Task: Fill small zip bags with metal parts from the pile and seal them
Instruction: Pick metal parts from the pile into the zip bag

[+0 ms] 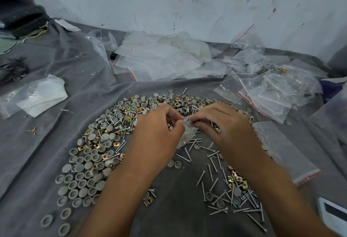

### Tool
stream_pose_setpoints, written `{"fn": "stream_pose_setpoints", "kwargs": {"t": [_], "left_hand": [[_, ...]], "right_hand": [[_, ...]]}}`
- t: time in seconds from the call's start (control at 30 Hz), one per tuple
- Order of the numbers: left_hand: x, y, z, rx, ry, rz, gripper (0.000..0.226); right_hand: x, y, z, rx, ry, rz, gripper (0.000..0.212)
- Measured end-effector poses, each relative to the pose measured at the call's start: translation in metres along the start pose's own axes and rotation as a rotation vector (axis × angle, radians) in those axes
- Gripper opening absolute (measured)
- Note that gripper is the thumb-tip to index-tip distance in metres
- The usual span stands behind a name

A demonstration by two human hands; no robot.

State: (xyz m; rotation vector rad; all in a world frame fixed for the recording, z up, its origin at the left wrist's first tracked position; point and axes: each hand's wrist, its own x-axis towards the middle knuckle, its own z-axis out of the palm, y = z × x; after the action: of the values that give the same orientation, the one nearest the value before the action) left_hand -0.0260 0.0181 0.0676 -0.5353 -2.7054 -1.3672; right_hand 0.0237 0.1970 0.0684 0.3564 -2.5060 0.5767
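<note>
A small clear zip bag point(188, 131) hangs between my two hands above the pile, with a few parts showing through its lower end. My left hand point(159, 129) pinches its top edge from the left. My right hand point(223, 124) pinches the same edge from the right. Under and around them a curved pile of parts point(112, 135) spreads on the grey cloth point(37, 142): grey round caps, brass square clips and silver screws point(225, 195). The bag's zip line is hidden by my fingers.
Empty zip bags point(159, 58) lie in a heap at the back by the wall. Filled bags point(270, 94) are stacked at the right, and a long bag point(287, 152) lies beside my right forearm. Crumpled white plastic point(37, 97) sits at the left.
</note>
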Motion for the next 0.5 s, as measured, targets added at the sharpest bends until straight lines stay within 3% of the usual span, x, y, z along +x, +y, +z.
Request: {"fn": "stream_pose_setpoints", "kwargs": {"t": [0.1,0.17,0.3,0.4,0.5], "left_hand": [[0.000,0.001,0.002,0.002,-0.014,0.002,0.009],[-0.001,0.001,0.002,-0.001,-0.017,0.003,0.009],[0.002,-0.001,-0.005,-0.025,0.012,0.004,0.012],[0.007,-0.004,-0.018,-0.054,0.076,0.006,0.014],[0.008,-0.005,-0.025,-0.073,0.117,0.000,0.014]], "right_hand": [[-0.001,0.006,0.004,-0.176,-0.012,-0.109,0.011],[-0.001,0.007,0.003,-0.143,0.015,-0.100,0.011],[0.000,0.025,-0.010,0.139,0.218,0.225,0.007],[-0.002,0.049,0.001,0.049,0.021,0.443,0.008],[-0.006,0.056,0.028,-0.083,-0.251,0.445,0.009]]}}
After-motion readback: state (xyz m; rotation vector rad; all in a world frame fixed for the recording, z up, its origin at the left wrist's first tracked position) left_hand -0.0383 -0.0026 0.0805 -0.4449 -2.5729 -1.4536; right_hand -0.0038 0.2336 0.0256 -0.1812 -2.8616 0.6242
